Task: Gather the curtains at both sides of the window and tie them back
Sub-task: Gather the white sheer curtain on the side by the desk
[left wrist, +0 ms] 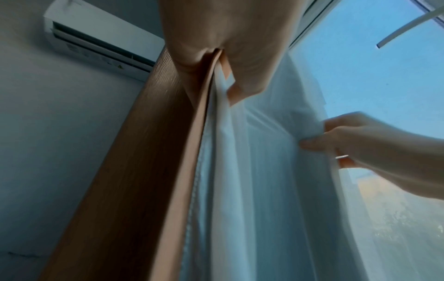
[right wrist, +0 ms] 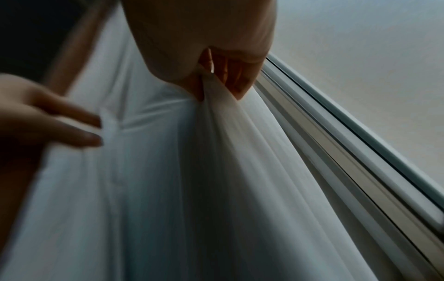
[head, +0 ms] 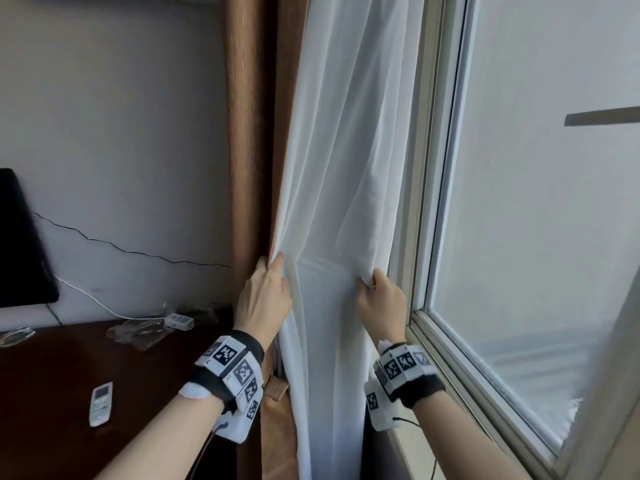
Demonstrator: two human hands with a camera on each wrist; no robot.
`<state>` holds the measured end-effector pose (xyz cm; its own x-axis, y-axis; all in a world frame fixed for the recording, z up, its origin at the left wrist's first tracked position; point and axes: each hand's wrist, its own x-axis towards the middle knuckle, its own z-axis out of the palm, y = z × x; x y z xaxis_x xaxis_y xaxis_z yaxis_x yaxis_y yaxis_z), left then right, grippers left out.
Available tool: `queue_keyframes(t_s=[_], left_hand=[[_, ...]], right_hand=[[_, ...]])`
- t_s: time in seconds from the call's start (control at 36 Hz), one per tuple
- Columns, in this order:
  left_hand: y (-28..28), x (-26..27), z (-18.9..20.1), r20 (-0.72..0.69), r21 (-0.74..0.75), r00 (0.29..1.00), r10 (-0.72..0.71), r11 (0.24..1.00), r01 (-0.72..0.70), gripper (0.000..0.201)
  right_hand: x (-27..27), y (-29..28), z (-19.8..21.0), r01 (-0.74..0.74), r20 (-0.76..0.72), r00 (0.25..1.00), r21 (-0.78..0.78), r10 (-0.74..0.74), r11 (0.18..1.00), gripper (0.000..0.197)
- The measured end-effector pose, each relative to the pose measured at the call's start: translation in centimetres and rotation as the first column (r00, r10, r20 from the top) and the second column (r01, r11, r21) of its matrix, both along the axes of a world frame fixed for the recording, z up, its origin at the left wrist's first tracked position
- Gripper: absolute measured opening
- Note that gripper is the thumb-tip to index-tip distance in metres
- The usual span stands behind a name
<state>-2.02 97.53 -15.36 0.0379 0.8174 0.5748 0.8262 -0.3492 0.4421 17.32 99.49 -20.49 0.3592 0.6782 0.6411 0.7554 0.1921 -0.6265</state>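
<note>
The left hand [head: 265, 299] grips the sheer [head: 343, 168] and the brown curtain [head: 247, 133] together at their shared edge. The right hand [head: 381, 303] pinches a fold of the sheer at its window-side edge, the fabric stretched between both hands; the window frame [head: 436, 168] stands just beyond the right hand.

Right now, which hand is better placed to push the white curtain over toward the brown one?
The right hand, probably. It pinches the white curtain at its window-side edge, so it can sweep the fabric leftward. The left hand already grips the edge beside the brown curtain and can only anchor.
</note>
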Motion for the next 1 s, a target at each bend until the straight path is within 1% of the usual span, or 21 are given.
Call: queue_keyframes(t_s=[0.08, 0.17, 0.25, 0.33, 0.39, 0.44, 0.5, 0.58, 0.69, 0.75, 0.78, 0.83, 0.86, 0.89, 0.94, 1.0], left_hand=[[0.2, 0.5, 0.0, 0.021, 0.019, 1.000, -0.015, 1.000, 0.015, 0.055], [0.5, 0.8, 0.0, 0.050, 0.032, 0.998, -0.033, 0.999, 0.032, 0.060], [0.4, 0.8, 0.0, 0.059, 0.018, 0.998, -0.030, 0.999, 0.029, 0.053], [-0.1, 0.9, 0.0, 0.006, 0.022, 0.999, -0.047, 0.999, 0.047, 0.047], [-0.6, 0.9, 0.0, -0.018, 0.017, 0.998, -0.055, 0.998, 0.056, 0.040], [-0.8, 0.9, -0.1, -0.016, 0.009, 0.999, -0.050, 0.999, 0.051, 0.034], [-0.8, 0.7, -0.2, 0.018, 0.007, 0.997, -0.079, 0.997, 0.079, 0.030], [-0.2, 0.1, -0.7, 0.057, -0.003, 0.989, -0.133, 0.991, 0.134, 0.026], [0.0, -0.1, -1.0, 0.079, -0.016, 0.964, -0.253, 0.967, 0.255, 0.023], [-0.2, 0.3, -0.7, 0.153, -0.009, 0.941, -0.301, 0.952, 0.306, 0.026], [-0.4, 0.6, -0.5, 0.205, -0.007, 0.924, -0.324, 0.943, 0.332, 0.030], [-0.5, 1.2, -0.2, 0.266, -0.016, 0.907, -0.327, 0.939, 0.343, 0.040], [-0.4, 1.4, -0.1, 0.283, -0.021, 0.909, -0.307, 0.945, 0.325, 0.045], [-0.2, 1.6, -0.1, 0.302, -0.019, 0.909, -0.288, 0.951, 0.308, 0.045], [0.3, 2.3, 0.0, 0.351, -0.028, 0.906, -0.237, 0.964, 0.263, 0.037], [0.5, 2.8, 0.2, 0.386, -0.020, 0.904, -0.183, 0.978, 0.207, 0.032]], right_hand=[[-0.3, -2.5, -0.1, 0.015, 0.179, 0.984, 0.008, -0.016, 1.000, 0.032], [-1.2, -5.0, 0.1, 0.052, 0.337, 0.941, -0.035, -0.037, 0.998, 0.034], [-2.8, -7.5, 0.7, 0.047, 0.419, 0.906, 0.018, -0.050, 0.999, 0.032], [-4.8, -9.2, 1.4, -0.025, 0.443, 0.896, 0.098, -0.022, 0.995, 0.031], [-6.0, -9.0, 1.6, -0.090, 0.462, 0.886, 0.103, 0.033, 0.991, 0.024], [-6.8, -8.2, 1.7, -0.137, 0.450, 0.888, 0.070, 0.091, 0.988, 0.019], [-7.3, -7.3, 1.5, -0.150, 0.441, 0.889, 0.023, 0.124, 0.988, 0.021], [-7.2, -5.8, 1.3, -0.130, 0.436, 0.891, -0.016, 0.124, 0.991, 0.024], [-6.8, -4.4, 1.4, -0.140, 0.435, 0.889, -0.046, 0.146, 0.989, 0.023], [-6.7, -3.9, 1.3, -0.181, 0.458, 0.866, -0.080, 0.197, 0.980, 0.017], [-6.7, -3.7, 1.3, -0.213, 0.464, 0.854, -0.099, 0.235, 0.972, 0.019], [-6.6, -3.5, 1.4, -0.267, 0.472, 0.830, -0.131, 0.297, 0.955, 0.031], [-6.7, -3.4, 1.5, -0.286, 0.477, 0.820, -0.140, 0.317, 0.948, 0.034], [-6.6, -3.4, 1.7, -0.302, 0.481, 0.810, -0.146, 0.335, 0.942, 0.031], [-6.4, -3.4, 1.8, -0.359, 0.481, 0.792, -0.133, 0.377, 0.924, 0.018], [-6.2, -3.3, 1.8, -0.412, 0.467, 0.780, -0.119, 0.417, 0.904, 0.014]])
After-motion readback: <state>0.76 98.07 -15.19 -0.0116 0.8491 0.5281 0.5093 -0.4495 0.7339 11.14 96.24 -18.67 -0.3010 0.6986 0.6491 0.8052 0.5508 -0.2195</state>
